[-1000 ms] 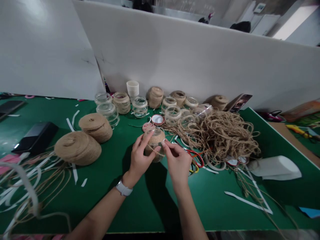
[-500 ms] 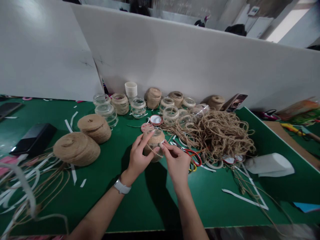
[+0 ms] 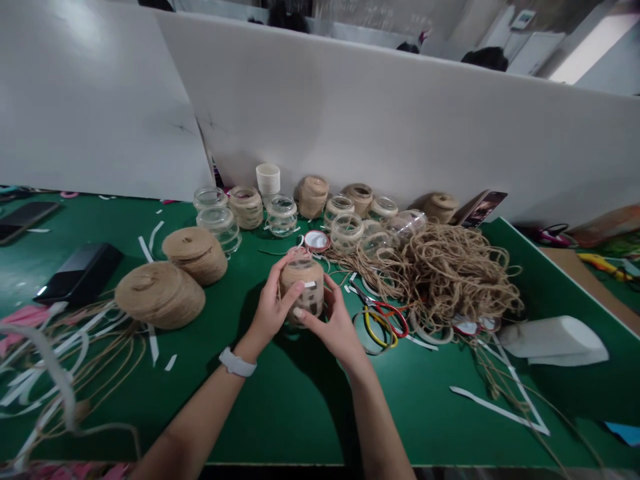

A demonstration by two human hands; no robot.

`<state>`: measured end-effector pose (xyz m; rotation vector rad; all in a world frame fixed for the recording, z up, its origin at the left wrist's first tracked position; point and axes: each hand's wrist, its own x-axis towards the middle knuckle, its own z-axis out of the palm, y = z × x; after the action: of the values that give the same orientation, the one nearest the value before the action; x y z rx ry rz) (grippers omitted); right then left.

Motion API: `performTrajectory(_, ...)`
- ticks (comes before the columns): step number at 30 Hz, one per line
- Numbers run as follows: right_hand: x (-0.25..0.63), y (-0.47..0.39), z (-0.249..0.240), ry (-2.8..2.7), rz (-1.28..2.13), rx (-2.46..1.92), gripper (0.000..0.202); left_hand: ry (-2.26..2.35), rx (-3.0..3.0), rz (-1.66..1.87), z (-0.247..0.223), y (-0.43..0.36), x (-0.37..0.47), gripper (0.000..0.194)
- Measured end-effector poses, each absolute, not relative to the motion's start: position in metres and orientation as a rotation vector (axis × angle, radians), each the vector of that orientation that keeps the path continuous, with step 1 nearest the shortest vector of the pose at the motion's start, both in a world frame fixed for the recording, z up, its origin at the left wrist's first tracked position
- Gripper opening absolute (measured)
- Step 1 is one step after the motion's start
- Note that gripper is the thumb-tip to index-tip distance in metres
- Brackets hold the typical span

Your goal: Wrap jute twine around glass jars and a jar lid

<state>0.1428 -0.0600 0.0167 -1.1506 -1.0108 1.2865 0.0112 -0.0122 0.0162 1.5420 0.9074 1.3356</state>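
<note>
A glass jar (image 3: pixel 311 273) with twine wound round its upper part stands upright between my hands. A small white strip of tape shows on its side, below the twine. My left hand (image 3: pixel 273 303) curves round the jar's left side, its thumb lying against the front. From the right, my right hand (image 3: pixel 335 320) grips the jar, with the thumb low on the front and the fingers behind. To the right lie scissors with red handles (image 3: pixel 393 317) and yellow ones (image 3: pixel 377 330).
Two twine spools (image 3: pixel 160 295) stand at the left beside a black box-like object (image 3: pixel 77 273). Several glass jars (image 3: pixel 281 217) line the back, before a white partition (image 3: pixel 350 113). A big heap of loose twine (image 3: pixel 457 270) and a white roll (image 3: pixel 557 340) lie at the right.
The loose twine end held across the jar no longer shows. My right hand has shifted from pinching near the jar's rim to gripping its right side, and the white tape now faces me.
</note>
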Motion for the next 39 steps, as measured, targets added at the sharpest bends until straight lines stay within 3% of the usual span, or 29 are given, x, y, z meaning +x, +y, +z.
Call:
performTrajectory(4, 0.134, -0.058, 0.012, -1.099, 1.134, -1.241, 0.095, 0.842, 1.382, 1.257, 0.014, -0.013, 0.012, 0.057)
performTrajectory(8, 0.138, -0.056, 0.006, -1.173, 0.709, -1.436, 0.095, 0.951, 1.529, 1.313, 0.013, -0.014, 0.014, 0.053)
performTrajectory(12, 0.147, -0.057, 0.001, -1.267, 0.323, -1.594, 0.093, 1.325, 1.863, 1.448, 0.021, -0.019, 0.014, 0.031)
performTrajectory(15, 0.149, -0.059, -0.002, -1.320, 0.188, -1.635, 0.089, 1.315, 1.941, 1.361, 0.029, -0.025, 0.015, 0.013)
performTrajectory(22, 0.144, -0.059, -0.007, -1.433, 0.123, -1.624, 0.087, 1.258, 1.970, 1.167, 0.033, -0.026, 0.016, 0.016)
performTrajectory(39, 0.144, -0.060, -0.005, -1.487, 0.129, -1.644, 0.085, 1.322, 1.962, 1.174, 0.027, -0.025, 0.014, 0.011)
